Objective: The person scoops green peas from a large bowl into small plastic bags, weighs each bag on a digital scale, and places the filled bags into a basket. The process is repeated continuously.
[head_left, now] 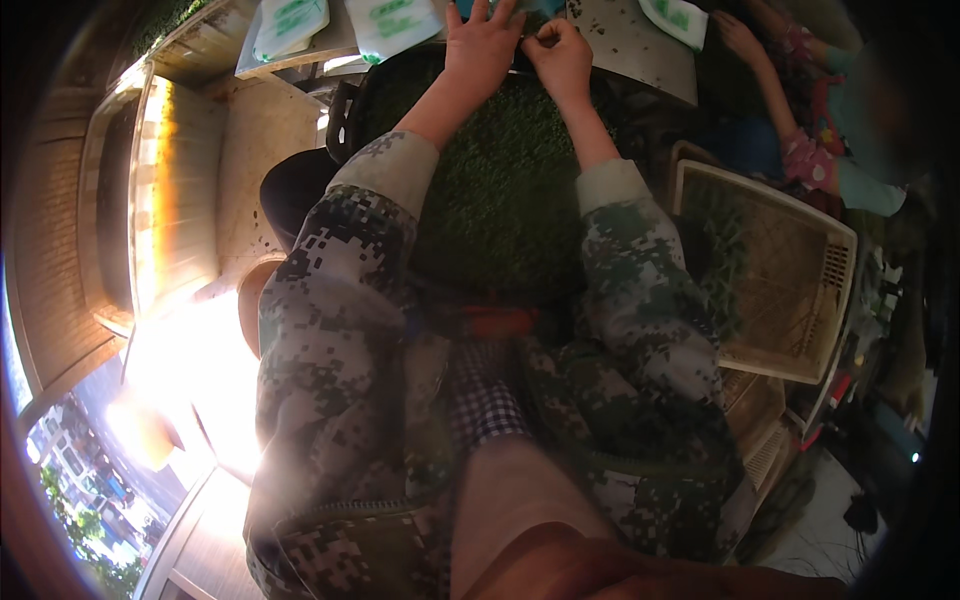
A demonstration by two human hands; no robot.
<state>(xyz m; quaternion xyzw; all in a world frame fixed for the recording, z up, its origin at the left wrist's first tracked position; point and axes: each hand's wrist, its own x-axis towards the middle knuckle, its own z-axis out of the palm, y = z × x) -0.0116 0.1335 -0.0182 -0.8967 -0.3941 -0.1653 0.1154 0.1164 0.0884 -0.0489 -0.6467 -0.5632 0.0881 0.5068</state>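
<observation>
At the top middle, my left hand (482, 45) is open, its fingers stretched away from me and apart; the tips run to the picture's upper edge. Close beside it my right hand (562, 58) is closed in a pinch, and what it holds, if anything, is too small to make out. A bit of something teal (538, 16) shows between and beyond the hands. Below my wrists a round black tub (365, 105) holds a mass of small dark green plant pieces (500, 175). Left of my left hand lies a white bag with green print (393, 28).
A second white bag (292, 28) lies on the boards at far left. Dark bits dot a grey metal sheet (640, 50) at right, with another printed bag (675, 20). Another person's hand (738, 38) is near it. A pale plastic crate (840, 270) stands right of my arm.
</observation>
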